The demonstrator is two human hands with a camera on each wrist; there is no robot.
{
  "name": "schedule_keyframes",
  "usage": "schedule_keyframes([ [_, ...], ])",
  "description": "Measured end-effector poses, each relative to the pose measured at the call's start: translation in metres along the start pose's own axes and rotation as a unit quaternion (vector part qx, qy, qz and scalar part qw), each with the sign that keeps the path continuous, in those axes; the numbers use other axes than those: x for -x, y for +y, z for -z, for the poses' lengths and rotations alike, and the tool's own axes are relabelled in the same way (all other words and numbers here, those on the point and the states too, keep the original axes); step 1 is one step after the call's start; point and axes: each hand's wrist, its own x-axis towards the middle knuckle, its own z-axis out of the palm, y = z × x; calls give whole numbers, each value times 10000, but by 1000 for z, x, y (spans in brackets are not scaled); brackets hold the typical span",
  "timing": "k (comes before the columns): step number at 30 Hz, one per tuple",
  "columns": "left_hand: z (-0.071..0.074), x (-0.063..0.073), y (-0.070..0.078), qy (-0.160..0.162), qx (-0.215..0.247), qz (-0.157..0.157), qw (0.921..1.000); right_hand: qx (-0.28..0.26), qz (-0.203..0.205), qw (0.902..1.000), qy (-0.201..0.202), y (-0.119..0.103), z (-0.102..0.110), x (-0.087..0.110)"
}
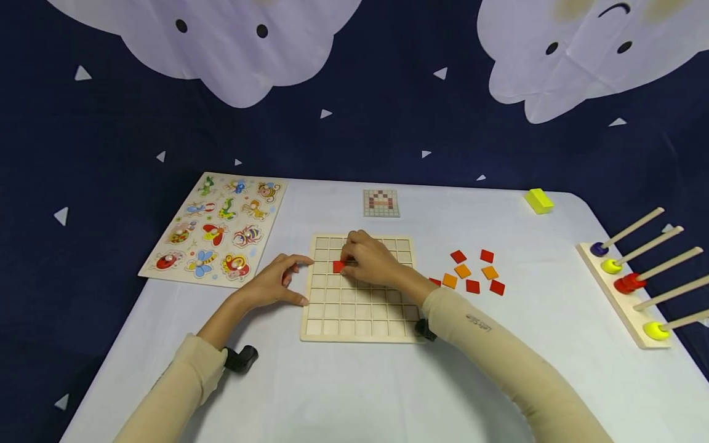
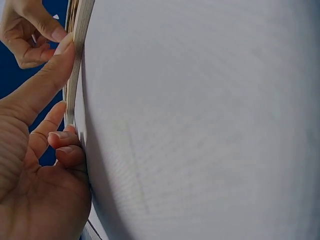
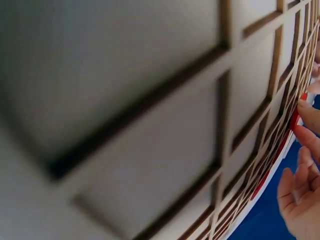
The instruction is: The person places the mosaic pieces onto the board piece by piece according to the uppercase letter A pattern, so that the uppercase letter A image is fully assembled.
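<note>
A pale wooden grid board (image 1: 362,338) lies flat at the middle of the table. Over its upper half, my right hand (image 1: 370,258) pinches a small red square tile (image 3: 295,117) between thumb and forefinger. From the head view, a red tile (image 1: 338,267) shows just left of those fingertips. Lower in the right wrist view is another red piece (image 3: 259,186), partly hidden. My left hand (image 1: 275,282) rests at the board's left edge, thumb and forefinger spread apart and touching it. Its other fingers bend loosely in the left wrist view.
Several loose red tiles (image 1: 472,287) and orange tiles (image 1: 462,271) lie right of the board. Behind it is a small pattern card (image 1: 381,212). An insect peg puzzle (image 1: 213,234) lies left; a yellow block (image 1: 539,201) and a peg stacker (image 1: 626,301) stand right.
</note>
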Motion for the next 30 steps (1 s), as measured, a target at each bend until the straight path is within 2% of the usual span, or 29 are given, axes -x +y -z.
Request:
schedule_keyframes([
  [7, 0, -1, 5, 22, -17, -26, 10000, -524, -762, 9956, -168, -7, 0, -9],
  [12, -2, -2, 6, 34, -12, -4, 10000, -512, -1161, 9914, -309, -12, 3, -12],
  [18, -5, -2, 3, 44, 1, 8, 10000, -343, -1048, 9933, -353, -13, 4, -7],
  [21, -7, -2, 1, 41, -4, 9, 10000, -326, -955, 9947, -209, -8, 5, 0],
  [30, -3, 0, 0, 75, 49, 103, 9999, -526, -1044, 9928, 242, 20, 24, 43],
])
